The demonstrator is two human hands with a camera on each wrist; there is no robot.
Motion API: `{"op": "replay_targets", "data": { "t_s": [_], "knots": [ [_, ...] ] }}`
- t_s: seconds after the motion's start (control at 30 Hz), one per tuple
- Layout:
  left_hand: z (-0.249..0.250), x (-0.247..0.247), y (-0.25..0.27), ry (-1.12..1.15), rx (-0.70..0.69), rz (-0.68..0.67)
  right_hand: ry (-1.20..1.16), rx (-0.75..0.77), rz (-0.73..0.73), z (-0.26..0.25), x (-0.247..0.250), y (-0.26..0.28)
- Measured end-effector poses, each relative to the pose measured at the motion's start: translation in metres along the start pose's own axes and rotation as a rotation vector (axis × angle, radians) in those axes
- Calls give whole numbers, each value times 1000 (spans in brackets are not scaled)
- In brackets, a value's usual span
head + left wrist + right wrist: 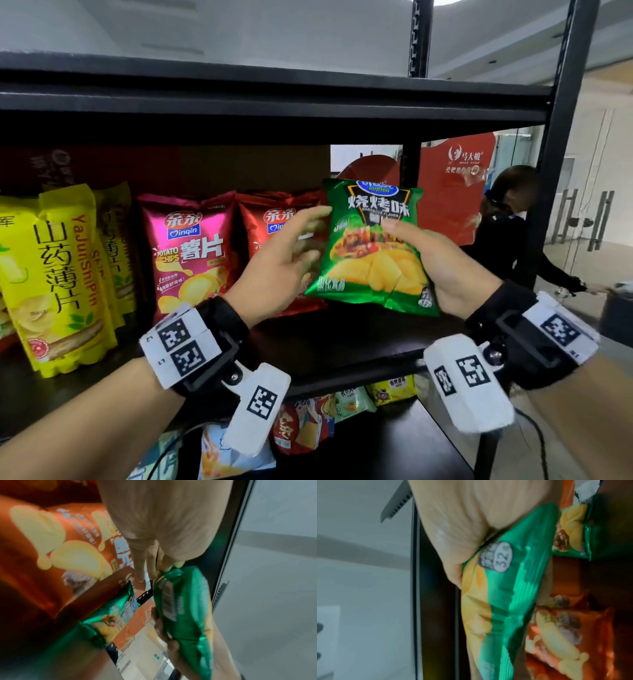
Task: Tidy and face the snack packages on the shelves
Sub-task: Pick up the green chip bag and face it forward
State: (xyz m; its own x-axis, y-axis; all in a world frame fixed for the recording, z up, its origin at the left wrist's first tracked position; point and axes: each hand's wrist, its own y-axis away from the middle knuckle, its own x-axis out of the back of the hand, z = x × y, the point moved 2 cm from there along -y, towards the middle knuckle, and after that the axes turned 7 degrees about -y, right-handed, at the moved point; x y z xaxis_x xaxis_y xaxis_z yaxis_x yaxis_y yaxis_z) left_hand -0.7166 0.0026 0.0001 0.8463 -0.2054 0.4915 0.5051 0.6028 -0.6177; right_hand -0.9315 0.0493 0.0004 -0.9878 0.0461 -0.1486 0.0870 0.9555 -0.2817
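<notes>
Plainly two green chip bags to count: one held up [373,246] in front of the shelf [342,335], a second [109,615] lying behind it on the board, seen only from the wrist views. Left of the held green bag, one magenta chip bag [191,250], then a red chip bag [274,219] with more red foil stacked behind, count unclear. Farther left of it, about three yellow bags [61,274] standing upright.

Pinched by the right grip [442,270] at its right edge, thumb pressed on the printed front, fingers hidden behind. Raised clear of the board, front facing out, slightly tilted. At its left edge, the left grip [287,253] spread loosely, fingertips [164,566] just touching the foil, closing on nothing.

Right of the held bag, the black upright post [561,137]. Below it, several mixed packets [308,425] on the lower shelf. Beyond it, a person in dark clothes [507,233].
</notes>
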Motion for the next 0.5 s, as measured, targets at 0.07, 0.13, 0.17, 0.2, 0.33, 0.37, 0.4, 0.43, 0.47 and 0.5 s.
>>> {"op": "replay_targets", "data": {
  "t_s": [0.07,0.13,0.17,0.2,0.33,0.37,0.4,0.43,0.47,0.5],
  "knots": [
    [9,4,1,-168,-168,-87,-42,-72,-36,-10,0,2],
    [19,2,2,-281,-272,-176,-66,-164,-96,-15,-1,5],
    [23,1,1,-299,-312,-181,-82,-217,-138,-16,-3,8],
    [28,-1,0,-304,-350,-156,-103,-265,-183,-17,-5,10],
    [41,2,-9,-188,-382,-38,-89,-308,-280,-34,-5,26],
    [41,3,-11,-133,-366,-31,-49,-271,-289,-39,-3,29],
    [40,4,-12,-78,-344,-27,-10,-222,-293,-42,1,32],
    [38,5,-15,-30,-317,-14,13,-171,-293,-45,4,33],
    [36,5,-16,4,-287,5,9,-125,-290,-46,7,33],
    [35,5,-17,41,-261,27,-27,-77,-292,-46,8,32]
  ]
}}
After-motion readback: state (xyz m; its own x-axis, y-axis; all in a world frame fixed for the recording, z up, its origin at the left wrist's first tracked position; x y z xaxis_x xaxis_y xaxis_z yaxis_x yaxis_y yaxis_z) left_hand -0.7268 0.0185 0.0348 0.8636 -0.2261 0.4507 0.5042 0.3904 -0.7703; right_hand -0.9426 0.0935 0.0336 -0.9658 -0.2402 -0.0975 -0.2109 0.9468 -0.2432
